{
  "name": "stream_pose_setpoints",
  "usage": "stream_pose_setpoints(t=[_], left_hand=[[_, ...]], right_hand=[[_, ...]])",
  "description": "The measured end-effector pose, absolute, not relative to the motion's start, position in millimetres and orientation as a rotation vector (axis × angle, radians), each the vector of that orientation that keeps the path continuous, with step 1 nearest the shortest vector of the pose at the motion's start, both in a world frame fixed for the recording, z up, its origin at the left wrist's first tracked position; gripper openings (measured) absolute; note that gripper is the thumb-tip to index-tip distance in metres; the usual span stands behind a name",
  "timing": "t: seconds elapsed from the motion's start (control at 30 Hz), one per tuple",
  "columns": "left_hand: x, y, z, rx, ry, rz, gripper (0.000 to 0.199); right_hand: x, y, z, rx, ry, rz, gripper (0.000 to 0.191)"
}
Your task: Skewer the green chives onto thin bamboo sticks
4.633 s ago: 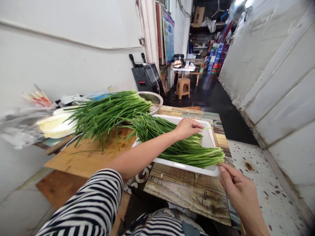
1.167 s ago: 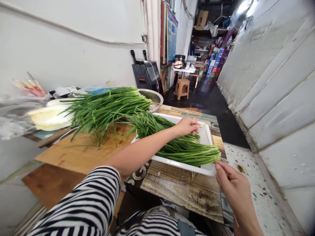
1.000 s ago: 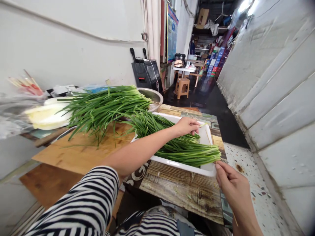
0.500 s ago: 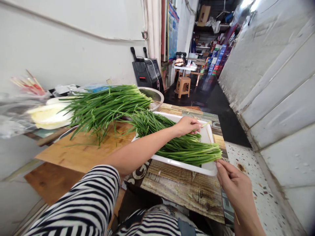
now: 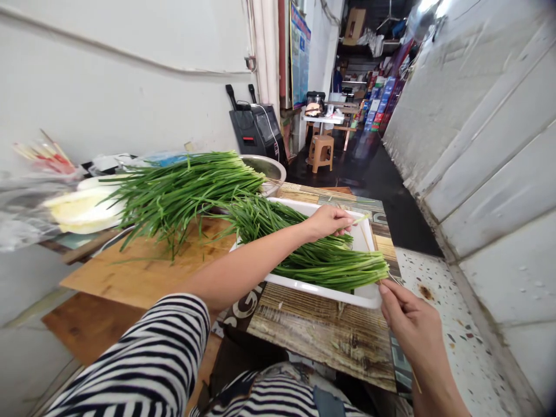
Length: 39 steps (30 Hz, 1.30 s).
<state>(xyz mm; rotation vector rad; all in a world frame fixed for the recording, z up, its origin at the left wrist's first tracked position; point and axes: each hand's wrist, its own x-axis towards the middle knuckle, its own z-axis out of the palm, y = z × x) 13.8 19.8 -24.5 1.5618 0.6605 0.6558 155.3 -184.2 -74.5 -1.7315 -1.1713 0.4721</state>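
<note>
Long green chives (image 5: 325, 269) lie in a white tray (image 5: 321, 295), their pale cut ends toward the right. My left hand (image 5: 330, 223) is over the tray's far right part, fingers pinched on a thin pale stalk. At the tray's near right corner, beside the cut ends, my right hand (image 5: 406, 310) has thumb and forefinger pressed together; what they pinch is too small to name. A second large pile of chives (image 5: 186, 191) rests left of the tray, on a wooden board (image 5: 143, 278) and against a metal bowl (image 5: 278, 172).
Under the tray is a wood-patterned table (image 5: 321, 339). Pale cabbage (image 5: 87, 208) and plastic bags (image 5: 21, 208) are at the far left. A black speaker (image 5: 256, 130) stands behind the bowl, and a brown stool (image 5: 321, 153) is farther back.
The whole view has shifted slightly. Both hands keep nearly the same place and the same pinch; the chives look unmoved.
</note>
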Motion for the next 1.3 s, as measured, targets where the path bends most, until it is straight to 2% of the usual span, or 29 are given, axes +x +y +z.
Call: stream_pose_setpoints(t=[0.63,0.93,1.3], left_hand=[[13.7,20.4,-25.7,1.583,0.648,0.675,0.018],[16.7,19.6,-30.9,1.626,0.652,0.69,0.022],[19.5,15.2,-29.4,1.546,0.68,0.744,0.021]], right_hand=[[154.6,-183.5,-75.3,-1.702,-1.216,0.39,0.043],[155.6,-184.1,-75.3,-1.717,-1.225,0.342,0.047],[156.3,-183.9,-74.6,-1.705,-1.243,0.331,0.042]])
